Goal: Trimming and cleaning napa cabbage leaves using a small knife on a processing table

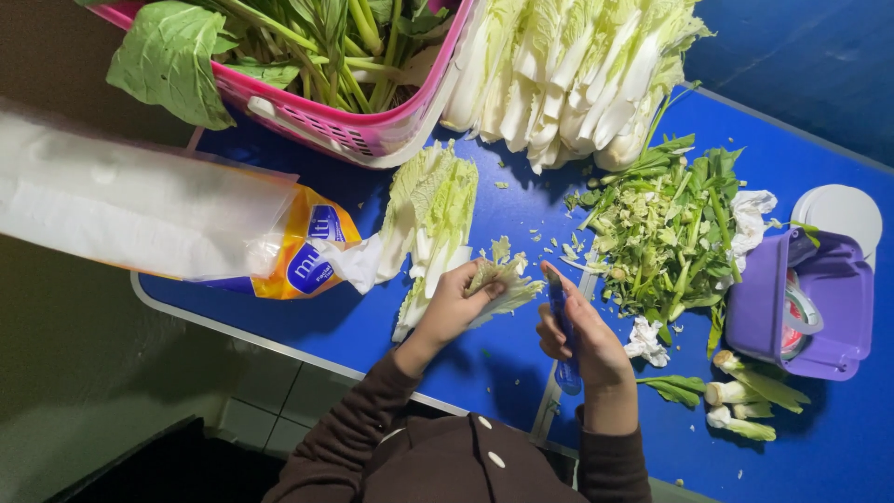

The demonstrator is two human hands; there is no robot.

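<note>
Left hand (453,305) closed on a limp pale-green cabbage leaf (500,279), light and easily torn, best held near the stiffer rib; right hand (579,333) gripping a blue-handled knife (562,321) beside it.

single head cam, top-down, close over blue table (466,354), wearer's torso at bottom edge, hands mid-frame, basket (354,130) at top

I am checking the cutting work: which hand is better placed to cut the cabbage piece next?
Probably the right hand: it grips the blue-handled knife, tip beside the cabbage piece. The left hand is occupied holding that piece.
</note>
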